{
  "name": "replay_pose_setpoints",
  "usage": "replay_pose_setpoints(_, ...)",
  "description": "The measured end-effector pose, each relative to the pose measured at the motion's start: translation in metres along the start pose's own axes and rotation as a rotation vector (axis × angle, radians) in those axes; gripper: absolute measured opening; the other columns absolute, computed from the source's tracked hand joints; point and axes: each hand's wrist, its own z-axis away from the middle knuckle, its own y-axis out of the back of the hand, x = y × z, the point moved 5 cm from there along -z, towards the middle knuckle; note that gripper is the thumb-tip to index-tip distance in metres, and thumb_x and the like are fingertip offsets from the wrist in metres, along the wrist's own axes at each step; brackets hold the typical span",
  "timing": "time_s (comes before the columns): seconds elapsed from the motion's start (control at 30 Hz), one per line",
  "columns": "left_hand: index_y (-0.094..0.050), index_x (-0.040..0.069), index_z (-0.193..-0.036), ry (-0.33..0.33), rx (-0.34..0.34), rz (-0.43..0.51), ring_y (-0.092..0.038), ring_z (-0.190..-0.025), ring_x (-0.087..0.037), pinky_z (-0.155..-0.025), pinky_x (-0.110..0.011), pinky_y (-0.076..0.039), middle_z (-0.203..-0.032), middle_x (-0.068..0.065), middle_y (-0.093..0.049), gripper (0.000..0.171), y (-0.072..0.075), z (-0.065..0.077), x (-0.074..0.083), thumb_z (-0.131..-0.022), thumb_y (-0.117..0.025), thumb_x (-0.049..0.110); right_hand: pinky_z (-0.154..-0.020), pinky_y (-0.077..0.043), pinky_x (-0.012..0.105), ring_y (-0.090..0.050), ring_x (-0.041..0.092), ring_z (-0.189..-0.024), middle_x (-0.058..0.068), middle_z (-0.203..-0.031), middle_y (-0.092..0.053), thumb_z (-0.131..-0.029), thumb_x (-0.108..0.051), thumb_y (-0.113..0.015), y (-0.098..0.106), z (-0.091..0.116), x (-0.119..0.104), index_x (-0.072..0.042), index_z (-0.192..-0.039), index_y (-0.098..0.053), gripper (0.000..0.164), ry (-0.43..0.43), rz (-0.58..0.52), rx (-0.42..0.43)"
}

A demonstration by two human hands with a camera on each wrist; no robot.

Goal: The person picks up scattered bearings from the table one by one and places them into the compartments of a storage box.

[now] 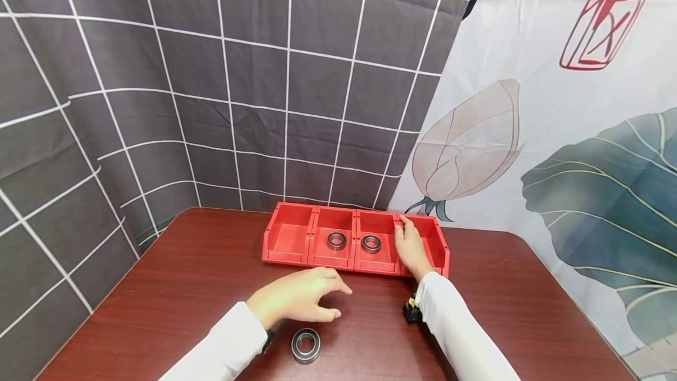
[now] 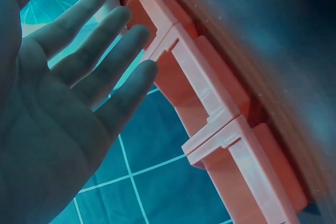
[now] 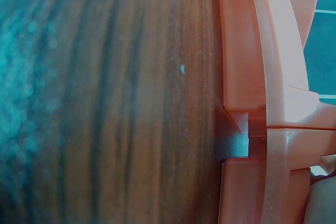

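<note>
My left hand (image 1: pixel 298 296) hovers over the table with fingers spread and thumb apart, holding nothing; its bare palm (image 2: pixel 58 108) faces the left wrist view. On the table just below that wrist lies a ball bearing (image 1: pixel 305 345), a dark-sealed metal ring. A row of joined red bins (image 1: pixel 288 234) stands ahead. Two more bearings lie flat in its middle bins: one bearing (image 1: pixel 336 240) on the left, another bearing (image 1: pixel 371 244) on the right. My right hand (image 1: pixel 414 249) reaches over the divider beside the rightmost bin; whether anything is under its fingers is hidden.
The brown wooden table (image 1: pixel 158 287) carries everything. Behind the bins hangs a dark gridded cloth (image 1: pixel 254 104), with a white printed cloth (image 1: pixel 476 151) to its right. A small black and yellow object (image 1: pixel 411 308) shows at my right wrist.
</note>
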Motion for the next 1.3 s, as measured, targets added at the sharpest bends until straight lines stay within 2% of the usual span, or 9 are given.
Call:
replay_pose_setpoints(0.23, -0.066, 0.022, -0.119, -0.049, -0.055, 0.045, -0.056, -0.100, -0.001, -0.092, -0.019, -0.047, -0.109, 0.010, -0.062, 0.037, -0.013, 0.023, 0.008, -0.086, -0.067, 0.038, -0.109, -0.030, 0.059, -0.035, 0.040, -0.135, 0.022, -0.149, -0.032, -0.104, -0.029, -0.034, 0.000, 0.000, 0.000, -0.010, -0.152, -0.020, 0.054, -0.008, 0.007, -0.005)
replay_pose_setpoints(0.47, -0.066, 0.025, -0.117, -0.040, -0.056, 0.066, -0.054, -0.098, 0.002, -0.088, -0.014, -0.045, -0.106, 0.014, -0.059, 0.038, -0.022, 0.040, 0.011, -0.082, -0.069, 0.040, -0.110, -0.030, 0.058, -0.034, 0.039, -0.135, 0.021, -0.150, -0.031, -0.104, -0.029, -0.034, 0.000, -0.001, 0.002, -0.010, -0.153, -0.019, 0.054, -0.011, 0.012, -0.005)
replay_pose_setpoints(0.63, -0.066, 0.024, -0.118, -0.035, -0.059, 0.064, -0.054, -0.099, 0.003, -0.088, -0.015, -0.046, -0.108, 0.015, -0.059, 0.040, -0.021, 0.044, 0.013, -0.082, -0.070, 0.042, -0.111, -0.028, 0.057, -0.035, 0.040, -0.135, 0.023, -0.149, -0.032, -0.104, -0.028, -0.034, 0.000, -0.002, 0.003, -0.008, -0.152, -0.021, 0.053, 0.001, 0.015, 0.010)
replay_pose_setpoints(0.93, -0.071, 0.023, -0.104, -0.063, -0.040, 0.001, -0.050, -0.081, 0.007, -0.073, -0.005, -0.039, -0.094, 0.017, -0.060, 0.035, -0.024, 0.050, 0.013, -0.074, -0.078, 0.039, -0.111, -0.029, 0.056, -0.036, 0.040, -0.134, 0.023, -0.148, -0.033, -0.104, -0.029, -0.033, 0.001, -0.001, 0.001, -0.008, -0.152, -0.021, 0.053, -0.004, 0.016, 0.006)
replay_pose_setpoints(1.3, -0.070, 0.023, -0.105, -0.061, -0.058, 0.011, -0.050, -0.081, 0.006, -0.073, -0.005, -0.039, -0.095, 0.016, -0.059, 0.043, -0.023, 0.053, 0.013, -0.065, -0.085, 0.029, -0.108, -0.032, 0.058, -0.035, 0.039, -0.135, 0.021, -0.150, -0.030, -0.104, -0.031, -0.034, 0.000, 0.000, 0.001, -0.011, -0.153, -0.018, 0.055, -0.028, 0.006, -0.017)
